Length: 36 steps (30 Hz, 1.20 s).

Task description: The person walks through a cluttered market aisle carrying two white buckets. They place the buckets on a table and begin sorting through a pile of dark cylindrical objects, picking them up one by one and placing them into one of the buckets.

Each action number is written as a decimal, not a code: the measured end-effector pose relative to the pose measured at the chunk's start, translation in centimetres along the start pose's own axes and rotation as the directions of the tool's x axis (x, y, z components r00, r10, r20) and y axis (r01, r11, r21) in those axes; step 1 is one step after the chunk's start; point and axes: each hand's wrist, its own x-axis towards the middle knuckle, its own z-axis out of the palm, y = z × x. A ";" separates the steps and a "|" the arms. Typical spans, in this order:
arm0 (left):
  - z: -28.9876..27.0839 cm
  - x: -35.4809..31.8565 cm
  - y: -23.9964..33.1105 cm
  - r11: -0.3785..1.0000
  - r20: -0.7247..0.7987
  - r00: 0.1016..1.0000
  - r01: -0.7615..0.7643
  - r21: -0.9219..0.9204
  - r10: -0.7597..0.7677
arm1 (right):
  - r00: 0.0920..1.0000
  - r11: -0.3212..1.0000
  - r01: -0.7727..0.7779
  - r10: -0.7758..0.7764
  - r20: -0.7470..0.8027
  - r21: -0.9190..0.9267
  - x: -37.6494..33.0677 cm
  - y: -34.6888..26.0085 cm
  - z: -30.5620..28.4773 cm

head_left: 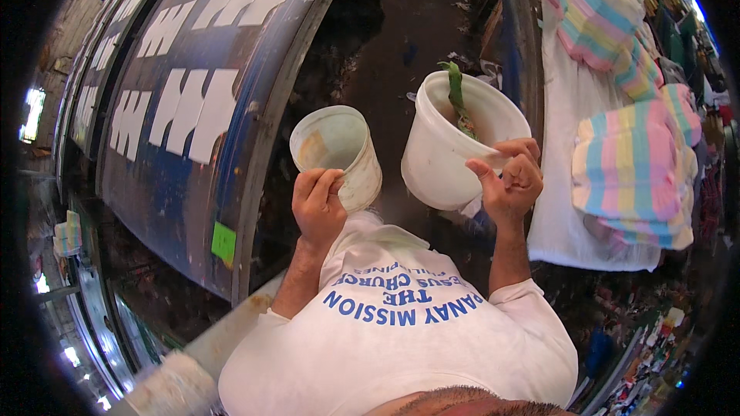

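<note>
My left hand (317,204) is closed on the near rim of a small, pale plastic bucket (362,177). That bucket is tilted so its inside shows, with a tan stain on the inner wall. My right hand (512,185) grips the near right rim of a larger white bucket (430,166), thumb outside and fingers curled over the edge. A green, twisted, stick-like thing (456,92) stands up out of the larger bucket; its lower end is brownish, and I cannot make out what it is. Both buckets are held side by side in front of me, slightly apart.
On the left runs a long dark table (169,192) with rows of white cut pieces (212,115) and a green square (223,242) near its corner. On the right, bundles of pastel striped cloth (628,169) lie on a white sheet (559,216). A dark, littered floor (420,15) stretches between.
</note>
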 end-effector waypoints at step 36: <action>60.3 85.0 -23.9 0.958 0.235 0.964 -0.053 -0.282 0.123 | 0.966 0.970 -0.231 0.219 -0.134 -0.077 72.9 60.8 23.4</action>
